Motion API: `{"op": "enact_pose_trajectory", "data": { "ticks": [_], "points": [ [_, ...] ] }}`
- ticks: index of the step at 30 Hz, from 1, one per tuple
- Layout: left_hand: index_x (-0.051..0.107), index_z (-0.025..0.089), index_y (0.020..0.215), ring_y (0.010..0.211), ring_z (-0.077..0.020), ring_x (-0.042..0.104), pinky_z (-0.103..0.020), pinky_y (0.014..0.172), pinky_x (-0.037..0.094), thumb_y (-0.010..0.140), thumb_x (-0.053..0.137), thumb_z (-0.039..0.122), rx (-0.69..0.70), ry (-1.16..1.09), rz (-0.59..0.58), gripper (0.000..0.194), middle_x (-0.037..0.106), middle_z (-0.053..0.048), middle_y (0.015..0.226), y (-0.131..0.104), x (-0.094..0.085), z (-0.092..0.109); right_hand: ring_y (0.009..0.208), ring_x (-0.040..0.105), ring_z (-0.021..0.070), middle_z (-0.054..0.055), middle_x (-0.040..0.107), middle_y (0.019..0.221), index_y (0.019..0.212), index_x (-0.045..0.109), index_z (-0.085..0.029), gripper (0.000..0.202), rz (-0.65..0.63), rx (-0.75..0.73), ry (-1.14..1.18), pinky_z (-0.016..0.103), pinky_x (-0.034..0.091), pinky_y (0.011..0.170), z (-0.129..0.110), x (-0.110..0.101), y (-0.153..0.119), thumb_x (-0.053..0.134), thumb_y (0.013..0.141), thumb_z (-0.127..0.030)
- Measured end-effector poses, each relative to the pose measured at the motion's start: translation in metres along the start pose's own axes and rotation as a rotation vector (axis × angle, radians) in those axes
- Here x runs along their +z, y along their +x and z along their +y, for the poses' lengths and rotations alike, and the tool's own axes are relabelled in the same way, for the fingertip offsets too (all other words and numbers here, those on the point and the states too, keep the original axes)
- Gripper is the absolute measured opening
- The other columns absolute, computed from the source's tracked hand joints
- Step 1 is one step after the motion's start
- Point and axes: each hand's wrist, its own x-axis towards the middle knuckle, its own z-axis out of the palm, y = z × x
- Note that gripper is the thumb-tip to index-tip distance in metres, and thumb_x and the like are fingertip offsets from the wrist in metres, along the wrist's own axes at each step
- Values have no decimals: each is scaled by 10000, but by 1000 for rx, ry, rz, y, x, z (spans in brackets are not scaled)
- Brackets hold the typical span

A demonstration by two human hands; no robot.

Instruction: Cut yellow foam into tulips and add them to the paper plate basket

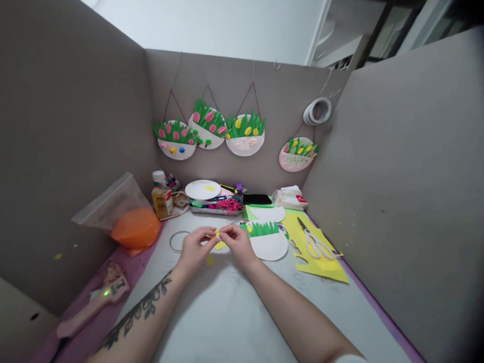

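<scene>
Yellow paper at the fingertips: grasping a small yellow piece (218, 234) between thumb and forefinger of the left hand (196, 248), and pinching the same piece from the other side with the right hand (240, 244), above a white work surface (220, 319). Just below the hands, partly hidden, more yellow cutouts (220, 245). Beside the right hand, a rounded white shape (269, 248) topped with green paper grass (264, 229) and a yellow bud (249, 228). To the right, white-handled scissors (317, 248) lying on yellow sheets (322, 268) with notched edges. To the left, a thin ring (171, 241) near the left hand; farther out, a clear zip bag (115, 200) with orange contents (136, 229) and a pale glue gun (96, 305) showing a green light. At the back, an amber bottle (162, 201), a white plate (197, 189) over a tray of craft supplies (216, 211), a black phone (258, 199) and a white packet (290, 198). Hanging on the grey partition (226, 167), four flower-decorated plates (244, 144) and, above the rightmost, white rolls (317, 111).
</scene>
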Motion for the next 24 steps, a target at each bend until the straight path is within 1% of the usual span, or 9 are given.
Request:
{"op": "enact_pose_trajectory", "data": {
  "ticks": [2,4,9,12,17,20,22,24],
  "points": [
    [666,167,805,844,-171,622,-278,725,509,723,630,282,4,19,-26,146,668,-86,929,0,0,-1,638,544,130,2,601,688,716,615,-177,102,-13,3,-2,250,439,609,-1,0,0,636,703,-276],
    [670,167,785,805,-164,628,-273,712,508,733,620,288,-13,24,-32,140,677,-78,889,0,0,-2,635,542,129,0,598,683,711,609,-178,105,-20,6,-8,248,438,606,-2,0,-1,633,705,-279],
    [647,160,708,705,-150,619,-250,649,494,732,621,335,-33,40,19,178,673,-52,759,1,0,0,619,533,127,-4,586,662,705,604,-179,105,0,-3,-43,243,432,588,-4,2,-1,632,699,-280],
    [639,158,691,667,-141,609,-238,622,482,728,623,338,-58,37,40,185,672,-43,728,1,0,3,601,530,126,-6,583,649,712,607,-181,117,10,-2,-41,245,433,573,-5,2,-1,632,698,-294],
    [640,161,704,627,-127,588,-225,603,471,713,632,340,-136,-13,77,180,662,-19,674,-2,2,8,660,567,146,16,620,704,704,615,-185,121,32,-22,-31,267,459,621,-13,5,-3,652,681,-298],
    [635,158,701,614,-122,577,-220,591,467,709,633,346,-170,-32,64,188,647,-12,649,-2,4,9,672,574,150,21,624,712,683,605,-182,97,64,-37,-50,270,464,630,-15,6,-3,652,670,-266],
    [633,153,741,620,-125,582,-223,591,470,704,635,351,-178,-69,58,202,646,-16,663,-2,5,8,666,572,146,19,623,712,681,599,-179,78,75,-41,-61,267,462,626,-14,5,-3,637,674,-246],
    [635,148,834,650,-138,601,-238,609,483,696,640,354,-187,-117,47,248,660,-29,713,-1,5,7,660,569,142,15,620,710,684,593,-177,65,78,-40,-66,262,459,623,-12,4,-3,624,677,-234]
  ]
}}
